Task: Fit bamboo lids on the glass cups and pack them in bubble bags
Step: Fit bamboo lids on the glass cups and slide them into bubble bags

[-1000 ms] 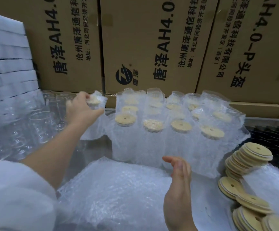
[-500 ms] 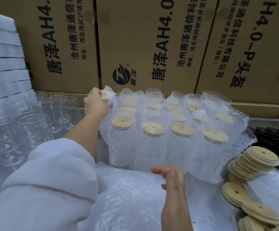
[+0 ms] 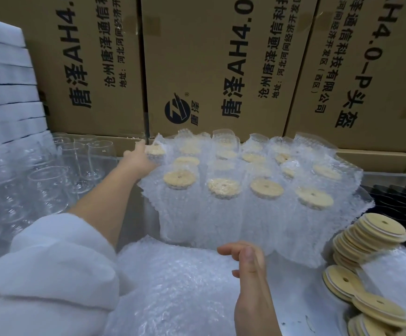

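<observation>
Rearward, bagged cup [image 3: 155, 150] in left hand [image 3: 137, 161]

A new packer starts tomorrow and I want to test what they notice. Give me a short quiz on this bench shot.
1. True or false: the right hand holds a bamboo lid.
2. What does the left hand grip? A) a bare glass B) a bagged cup at the back-left corner of the packed group C) a roll of tape
3. Fill in: the loose bamboo lids are stacked on the person's ___ side, and the empty glass cups stand on the left.
Key: 1 false, it holds nothing. 2 B. 3 right.
</observation>
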